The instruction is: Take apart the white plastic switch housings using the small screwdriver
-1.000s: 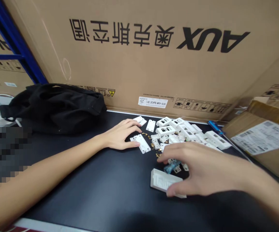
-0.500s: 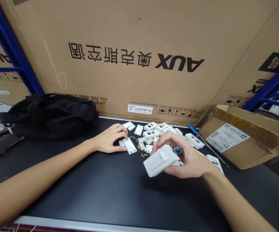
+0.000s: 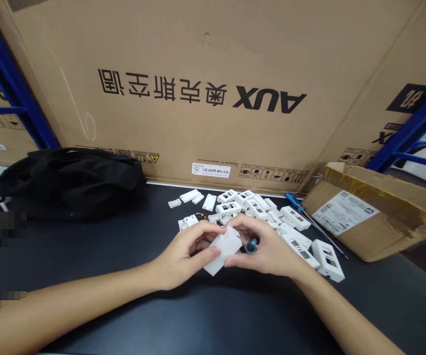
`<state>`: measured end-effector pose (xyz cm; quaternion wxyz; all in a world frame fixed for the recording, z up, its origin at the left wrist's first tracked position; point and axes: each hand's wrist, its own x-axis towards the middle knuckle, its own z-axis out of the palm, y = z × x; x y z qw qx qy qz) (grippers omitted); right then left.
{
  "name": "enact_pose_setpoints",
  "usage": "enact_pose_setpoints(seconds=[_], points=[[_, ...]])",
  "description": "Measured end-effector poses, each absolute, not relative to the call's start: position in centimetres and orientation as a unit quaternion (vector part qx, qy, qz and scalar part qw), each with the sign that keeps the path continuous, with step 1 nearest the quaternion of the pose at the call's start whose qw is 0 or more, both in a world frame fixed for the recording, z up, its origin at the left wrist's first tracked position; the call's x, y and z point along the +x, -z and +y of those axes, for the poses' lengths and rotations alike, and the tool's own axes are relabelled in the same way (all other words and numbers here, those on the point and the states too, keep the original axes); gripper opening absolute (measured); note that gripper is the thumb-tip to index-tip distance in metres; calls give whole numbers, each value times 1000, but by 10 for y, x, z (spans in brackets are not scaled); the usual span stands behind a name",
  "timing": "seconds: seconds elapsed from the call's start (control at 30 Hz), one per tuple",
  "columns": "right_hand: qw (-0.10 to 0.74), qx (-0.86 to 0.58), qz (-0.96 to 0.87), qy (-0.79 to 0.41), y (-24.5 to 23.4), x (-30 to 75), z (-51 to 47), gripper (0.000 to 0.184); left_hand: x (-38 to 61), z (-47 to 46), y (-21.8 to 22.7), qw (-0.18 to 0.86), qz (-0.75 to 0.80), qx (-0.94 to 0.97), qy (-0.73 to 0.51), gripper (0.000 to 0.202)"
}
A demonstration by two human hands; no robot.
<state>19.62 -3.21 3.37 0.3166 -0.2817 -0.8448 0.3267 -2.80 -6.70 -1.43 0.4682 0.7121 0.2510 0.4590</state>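
Observation:
A white plastic housing (image 3: 223, 250) is held tilted above the black tabletop, between both hands. My left hand (image 3: 192, 254) is closed on its left side, thumb on the near face. From the right, my right hand (image 3: 259, 244) grips the other end with thumb and fingers. A round, dark blue-green end piece (image 3: 251, 246) of something sticks out inside my right hand; the rest of it is hidden. Just beyond the hands lie several white housings with rectangular openings (image 3: 228, 207), flat white covers (image 3: 209, 202) and small brass-coloured parts (image 3: 201, 216).
A blue-handled screwdriver (image 3: 294, 201) lies at the right, beside an open cardboard box (image 3: 345, 212). On the left rests a black bag (image 3: 72, 182). A large carton (image 3: 205, 133) stands along the back of the black table (image 3: 131, 305), with blue rack posts (image 3: 31, 118) at the sides.
My left hand has left the white covers at the back and moved right and nearer, taking hold of the housing. My right hand has brought the housing slightly left and turned it.

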Motion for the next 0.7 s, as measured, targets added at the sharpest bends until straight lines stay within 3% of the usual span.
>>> enact_pose_setpoints(seconds=[0.13,0.27,0.47,0.7], points=[[374,-324,-830,-257,-30,186,-39,50,-27,-62,16,616,227,593,-467,34],[431,-324,-836,-100,-25,175,-49,42,-27,-62,15,700,246,472,-476,38],[376,-290,-880,-10,-18,170,-55,26,-30,-58,16,757,199,411,-467,29],[341,-322,-882,48,-14,167,-58,27,-29,-56,21,759,185,411,-470,35]])
